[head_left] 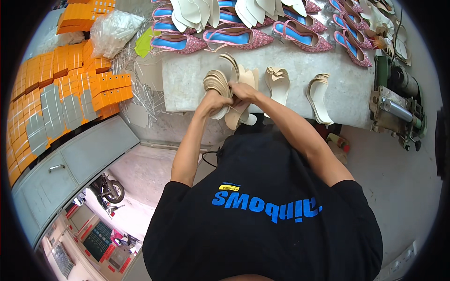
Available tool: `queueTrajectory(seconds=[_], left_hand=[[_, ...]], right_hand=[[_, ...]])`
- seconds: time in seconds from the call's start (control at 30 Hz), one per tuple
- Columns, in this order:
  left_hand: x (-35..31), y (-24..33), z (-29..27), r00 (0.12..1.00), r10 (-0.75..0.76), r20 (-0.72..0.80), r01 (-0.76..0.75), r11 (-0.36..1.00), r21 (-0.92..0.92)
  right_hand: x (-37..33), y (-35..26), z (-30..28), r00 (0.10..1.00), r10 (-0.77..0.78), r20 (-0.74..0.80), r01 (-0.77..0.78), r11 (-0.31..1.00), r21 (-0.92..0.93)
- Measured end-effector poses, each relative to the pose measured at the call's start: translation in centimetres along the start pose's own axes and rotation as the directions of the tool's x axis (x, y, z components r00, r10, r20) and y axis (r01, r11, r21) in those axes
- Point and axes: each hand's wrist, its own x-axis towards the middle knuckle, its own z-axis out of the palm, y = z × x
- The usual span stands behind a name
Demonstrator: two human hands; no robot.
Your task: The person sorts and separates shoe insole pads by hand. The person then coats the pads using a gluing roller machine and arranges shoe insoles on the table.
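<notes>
Close to the near edge of the worktable, my left hand (215, 100) is wrapped round a fanned stack of cream shoe insoles (216, 80). Right beside it, my right hand (243, 92) is closed, its fingers gripping insoles; part of that grip is hidden. Curved insoles (229, 61) rise just beyond my fingers, and more pale insoles (252, 77) lie behind my right hand. A tan insole end (232, 120) sticks out below both hands. To the right lie two further insole stacks, a cream one (278, 89) and a narrower one (319, 98).
Pink glittery slingback shoes (241, 38) with blue linings line the table's far side (187, 70), some under white insole sheets (194, 14). A roller machine (398, 105) stands at the right end. Orange boxes (70, 93) and a plastic bag (115, 30) are piled at left.
</notes>
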Motion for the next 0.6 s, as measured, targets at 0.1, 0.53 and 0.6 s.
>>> queueTrajectory(seconds=[0.1, 0.53, 0.6], left_hand=[[1.7, -1.2, -2.2, 0.934, -0.308, 0.182, 0.21, 0.883, 0.419], [-1.8, -2.9, -3.3, 0.944, -0.24, 0.225, 0.326, 0.766, -0.554], [-1.2, -3.2, -3.4, 0.958, -0.158, 0.24, 0.267, 0.798, -0.54]], right_hand=[[-1.5, -0.7, 0.3, 1.0, 0.008, 0.025, -0.009, 1.0, 0.027], [0.3, 0.9, -0.2, 0.708, -0.659, 0.253, 0.515, 0.237, -0.824], [-0.1, 0.4, -0.1, 0.835, -0.531, 0.143, 0.452, 0.515, -0.729]])
